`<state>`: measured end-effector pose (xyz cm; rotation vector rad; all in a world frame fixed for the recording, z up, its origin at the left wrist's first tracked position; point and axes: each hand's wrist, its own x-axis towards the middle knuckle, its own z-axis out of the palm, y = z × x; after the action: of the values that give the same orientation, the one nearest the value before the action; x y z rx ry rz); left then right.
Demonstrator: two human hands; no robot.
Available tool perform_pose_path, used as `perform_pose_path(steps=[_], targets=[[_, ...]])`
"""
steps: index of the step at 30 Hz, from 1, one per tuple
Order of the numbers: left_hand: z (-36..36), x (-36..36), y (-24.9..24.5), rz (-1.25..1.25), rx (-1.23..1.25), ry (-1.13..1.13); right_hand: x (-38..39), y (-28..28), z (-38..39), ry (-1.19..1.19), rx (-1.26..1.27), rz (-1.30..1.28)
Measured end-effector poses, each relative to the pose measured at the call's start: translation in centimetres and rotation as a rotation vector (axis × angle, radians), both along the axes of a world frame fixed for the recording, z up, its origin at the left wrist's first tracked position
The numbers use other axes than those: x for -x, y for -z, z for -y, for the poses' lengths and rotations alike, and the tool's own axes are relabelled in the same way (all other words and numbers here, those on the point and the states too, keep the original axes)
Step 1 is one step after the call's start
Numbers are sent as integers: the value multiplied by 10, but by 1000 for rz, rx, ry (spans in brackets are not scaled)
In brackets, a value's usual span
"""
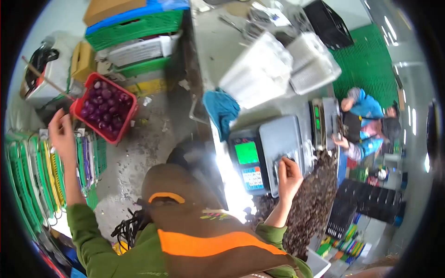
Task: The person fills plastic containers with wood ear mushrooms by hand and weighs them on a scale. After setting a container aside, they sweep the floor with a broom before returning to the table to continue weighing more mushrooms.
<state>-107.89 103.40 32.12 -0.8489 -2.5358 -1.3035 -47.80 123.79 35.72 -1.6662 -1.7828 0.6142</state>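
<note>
My left hand (61,134) is raised at the left with its fingers apart and nothing in it, just beside a red crate (78,105) full of purple fruit. My right hand (288,173) rests with bent fingers on the near edge of a grey weighing scale's plate (282,136), next to a heap of dark grapes (315,204). Whether that hand grips anything is hidden by glare. The scale's green display (246,153) and keypad (253,178) sit left of the hand.
A blue cloth (222,109) hangs off the counter edge. Stacks of white containers (259,69) stand behind the scale. A co-worker in blue (366,123) works at a second scale (324,120). Green crates (134,28) are stacked at the back left, and coloured bands (41,171) hang at the left.
</note>
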Motion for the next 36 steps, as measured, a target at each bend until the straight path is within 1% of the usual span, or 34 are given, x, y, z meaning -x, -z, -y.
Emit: perform_pose_path(steps=[1,2,3,4,5,6,8,9,10,11,12,14,15,16,18,20,21,22,23,24,25,26,27,28,29,30,31,32,33,34,36], targets=[[38,26,-14,-100,41,-87,37,-8,-7,-94,-12,93],[75,48,-32,-85,69,-143,66,-5,-11,-164,-23,71],[94,58,-56,-261,173,-232,92,4,-14,-228,-4,59],[129,88,-59,-303,97,-261,116,11,-18,-295,15,56],[144,96,-82,-374,155,-314,149,12,-20,-367,28,25],[157,108,-93,-365,146,-329,181,11,-20,-444,39,-4],[179,129,-108,-483,71,-306,237,7,-22,-607,147,-59],[183,138,-113,-496,61,-342,261,4,-27,-718,165,-48],[174,141,-125,-622,188,-421,283,3,-32,-791,173,-33],[167,147,-135,-741,320,-500,301,8,-41,-863,158,30],[169,160,-143,-754,311,-541,319,15,-52,-933,138,96],[177,184,-160,-1076,499,-505,357,24,-72,-963,132,334],[176,190,-170,-1084,502,-573,378,33,-83,-968,113,423],[183,195,-179,-1104,532,-613,408,27,-91,-978,237,475],[203,205,-197,-1044,625,-736,471,35,-105,-1108,164,376],[217,215,-215,-872,767,-937,550,30,-101,-1214,251,236],[216,221,-222,-698,885,-1101,590,34,-98,-1307,241,152],[207,226,-232,-415,1079,-1312,631,39,-95,-1385,362,58],[190,235,-245,-91,1356,-1461,673,36,-87,-1449,511,8],[184,242,-253,121,1549,-1487,714,41,-78,-1498,633,-52],[186,247,-260,227,1653,-1474,757,38,-69,-1566,752,-55],[246,246,-229,-79,1535,-1383,802,46,-59,-1648,756,-77],[306,245,-199,-372,1424,-1232,844,54,-49,-1726,766,-91],[366,243,-168,-620,1349,-1063,887,53,-37,-1708,900,-69],[289,224,-202,-859,2324,-1129,935,49,-26,-1692,1026,-36],[252,223,-233,-808,2337,-1151,989,66,-16,-1667,1044,-73],[228,226,-266,-1062,1644,-1039,1046,93,-7,-1644,1068,-114],[218,231,-280,-1203,952,-886,1106,112,2,-1614,1030,-103],[246,221,-229,-977,513,-1168,1164,116,14,-1591,988,-88],[206,251,-276,-1376,734,-898,1205,109,34,-1542,691,29],[204,246,-278,-1238,639,-851,1297,117,56,-1535,137,59]])
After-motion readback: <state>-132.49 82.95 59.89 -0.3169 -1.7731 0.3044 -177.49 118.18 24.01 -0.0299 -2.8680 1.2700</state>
